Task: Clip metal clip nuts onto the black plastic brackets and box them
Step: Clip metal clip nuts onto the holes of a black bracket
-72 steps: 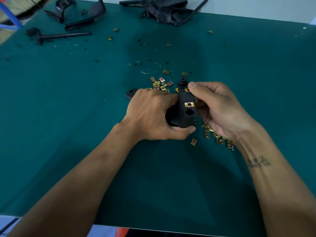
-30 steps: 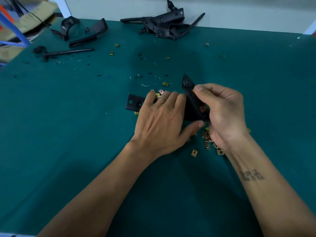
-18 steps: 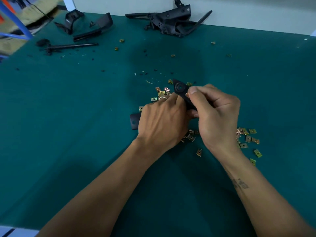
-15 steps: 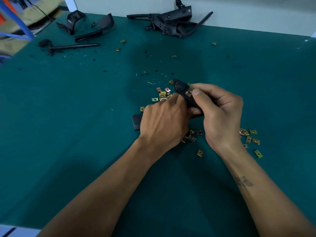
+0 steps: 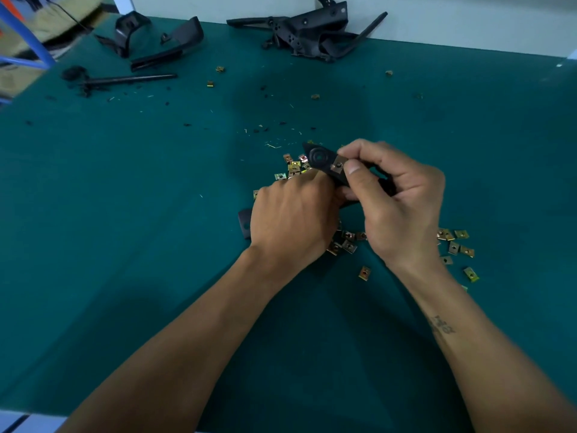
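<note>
Head view: your left hand (image 5: 292, 220) curls around the low end of the bracket (image 5: 323, 160), while just right of it your right hand (image 5: 396, 198) pinches a nut (image 5: 337, 166) against it. Steady the bracket and push the nut squarely until seated. The bracket is black, tilted up above the loose nuts (image 5: 454, 243), with a round boss near its tip.

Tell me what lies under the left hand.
Under the left hand a black plastic bracket pokes out at its left edge, with brass-coloured metal clip nuts showing at its right. The rest of the bracket is covered.
</note>
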`<act>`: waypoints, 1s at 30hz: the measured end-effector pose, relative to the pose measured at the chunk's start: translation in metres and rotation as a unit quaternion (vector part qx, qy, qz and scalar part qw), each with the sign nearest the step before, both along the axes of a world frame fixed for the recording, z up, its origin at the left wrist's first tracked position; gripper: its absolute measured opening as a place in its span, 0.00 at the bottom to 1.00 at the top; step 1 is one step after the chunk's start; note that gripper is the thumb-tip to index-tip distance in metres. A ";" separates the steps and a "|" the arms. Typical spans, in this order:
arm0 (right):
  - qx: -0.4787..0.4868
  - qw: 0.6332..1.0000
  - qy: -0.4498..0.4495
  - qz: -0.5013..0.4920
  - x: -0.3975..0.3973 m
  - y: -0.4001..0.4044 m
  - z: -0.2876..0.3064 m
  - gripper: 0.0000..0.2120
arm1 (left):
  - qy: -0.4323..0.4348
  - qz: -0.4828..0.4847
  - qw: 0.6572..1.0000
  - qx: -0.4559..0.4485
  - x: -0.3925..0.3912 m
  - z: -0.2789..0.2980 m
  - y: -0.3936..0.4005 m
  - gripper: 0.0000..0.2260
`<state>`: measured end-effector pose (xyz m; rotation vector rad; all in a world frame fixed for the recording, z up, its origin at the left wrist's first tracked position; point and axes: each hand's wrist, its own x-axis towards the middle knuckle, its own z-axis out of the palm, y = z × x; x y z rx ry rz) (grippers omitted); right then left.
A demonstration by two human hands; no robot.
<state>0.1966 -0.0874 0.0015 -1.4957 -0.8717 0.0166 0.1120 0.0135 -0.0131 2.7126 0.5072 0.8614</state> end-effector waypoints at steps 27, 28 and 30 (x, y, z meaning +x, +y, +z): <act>-0.035 0.998 0.043 0.009 0.037 -0.019 0.009 0.10 | -0.027 0.043 0.993 -0.110 0.004 0.003 0.011 0.11; -0.009 0.998 0.055 0.006 0.042 -0.022 0.012 0.09 | -0.022 0.049 0.992 -0.118 0.004 0.002 0.013 0.12; 0.048 0.993 0.106 0.002 0.050 -0.030 0.017 0.10 | -0.024 0.026 0.985 -0.169 0.004 0.001 0.016 0.14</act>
